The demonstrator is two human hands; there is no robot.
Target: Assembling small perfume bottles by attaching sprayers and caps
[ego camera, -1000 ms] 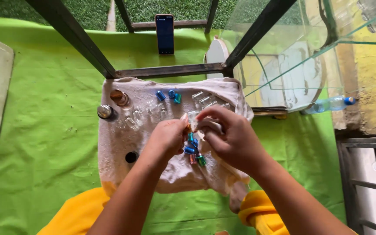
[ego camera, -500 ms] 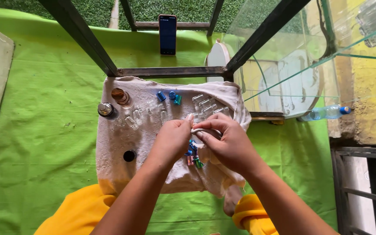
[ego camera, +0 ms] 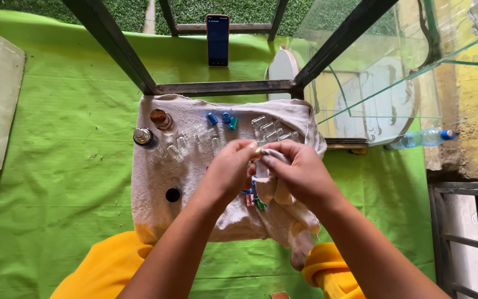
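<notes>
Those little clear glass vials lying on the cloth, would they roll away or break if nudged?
The clear vials lie on their sides, so they could roll, though the soft cloth probably slows them. They look thin-walled and light, likely fragile.

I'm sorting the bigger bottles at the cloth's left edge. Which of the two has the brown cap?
The amber bottle, the one farther from the person. Its top is coppery brown, while the neighbour at the cloth's edge has a silver top.

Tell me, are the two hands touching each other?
Touching. The head view shows the left hand and right hand meeting at the fingertips, pinched together around a small cloth-wrapped piece above the beige towel.
</notes>
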